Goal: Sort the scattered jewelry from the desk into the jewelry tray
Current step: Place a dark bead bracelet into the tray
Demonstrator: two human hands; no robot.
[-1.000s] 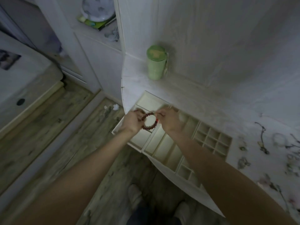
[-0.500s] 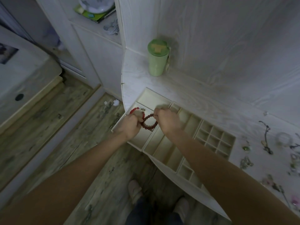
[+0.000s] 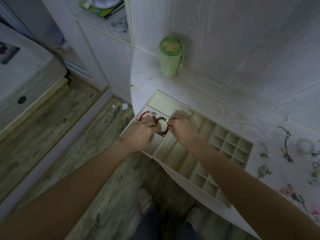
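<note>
I see both hands, left hand (image 3: 140, 134) and right hand (image 3: 181, 129), pinching beaded bracelets (image 3: 160, 126) over the jewelry tray (image 3: 230, 144); early going; scattered jewelry (image 3: 286, 146) waits right of the tray.

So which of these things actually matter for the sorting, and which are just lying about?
Part of the job:
- jewelry tray
- dark red bead bracelet, held by both hands: left, right
- bright red bracelet
- loose jewelry on the desk

Just lying about:
- green cup
- coiled cable
</note>
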